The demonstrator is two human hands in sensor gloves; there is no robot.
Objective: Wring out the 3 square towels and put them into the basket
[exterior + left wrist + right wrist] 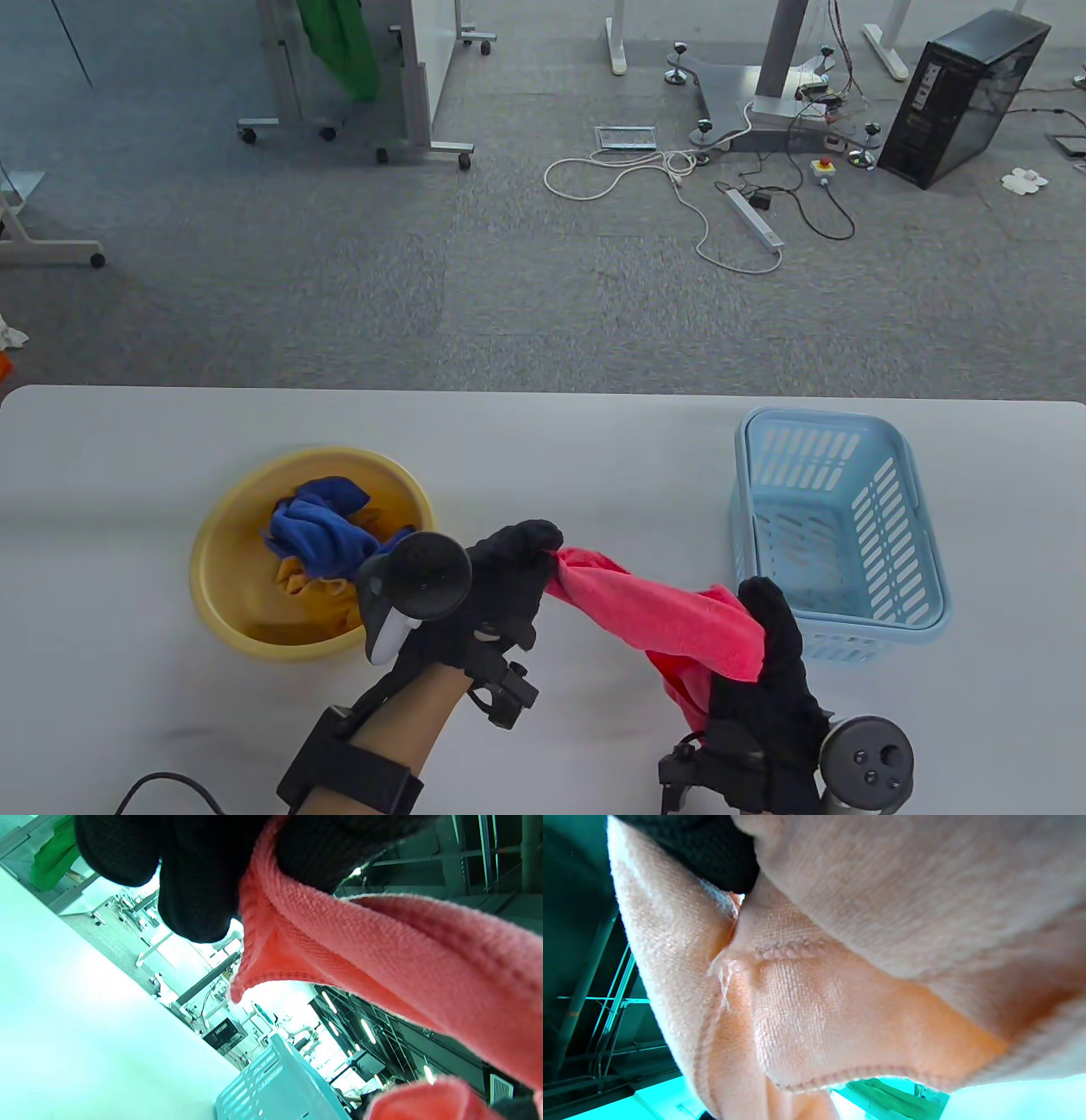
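Observation:
A pink towel (670,613) is stretched above the table between both hands. My left hand (517,564) grips its left end, fingers curled round it; the left wrist view shows the cloth (382,955) bunched under my black fingers (195,887). My right hand (768,671) grips the right end, and a loose flap hangs down below it. The right wrist view is filled by the towel (865,984). A blue towel (318,526) and a yellow towel (318,594) lie in the yellow basin (212,586) at the left. The light-blue basket (836,526) stands at the right with nothing in it.
The white table (543,441) ends at its far edge, with grey carpet beyond. On the floor behind are cables, a power strip (751,219), a computer tower (963,98) and wheeled stands (399,102).

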